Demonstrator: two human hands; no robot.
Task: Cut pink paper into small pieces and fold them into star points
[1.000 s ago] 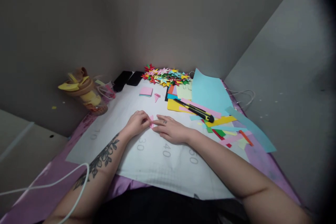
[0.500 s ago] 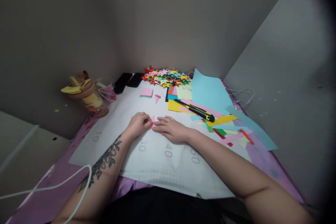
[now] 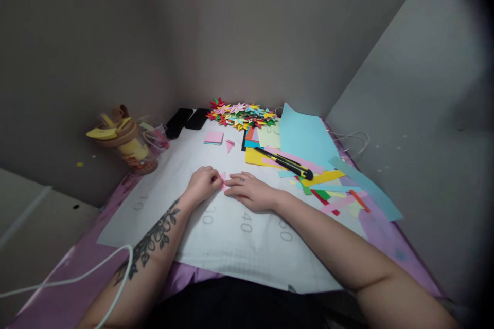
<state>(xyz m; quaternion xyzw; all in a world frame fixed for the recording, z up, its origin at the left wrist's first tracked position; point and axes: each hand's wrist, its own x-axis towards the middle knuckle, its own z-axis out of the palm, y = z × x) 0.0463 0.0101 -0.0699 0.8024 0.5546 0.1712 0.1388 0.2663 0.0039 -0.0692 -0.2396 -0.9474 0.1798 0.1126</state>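
A small folded piece of pink paper (image 3: 223, 181) lies between my two hands over the white sheet. My left hand (image 3: 204, 185) is closed, pinching its left side between thumb and fingers. From the other side my right hand (image 3: 250, 192), with a ring on one finger, reaches in with its fingers stretched out and slightly apart. Its fingertips are at the right edge of the paper. Just beyond the hands sit another folded pink piece (image 3: 230, 145) and a stack of small paper squares (image 3: 213, 138), pink on top.
Folded paper stars (image 3: 243, 114) are heaped at the back wall. A utility knife (image 3: 287, 163) lies on coloured paper at right, near scattered strips (image 3: 324, 195) and a light blue sheet (image 3: 304, 133). Two phones (image 3: 197, 119) and a lidded cup (image 3: 131, 144) are at left. A white cable (image 3: 129, 262) crosses my left forearm.
The whole view has shifted slightly left. Both hands stay at the pink paper, with only slight movement of the fingers.
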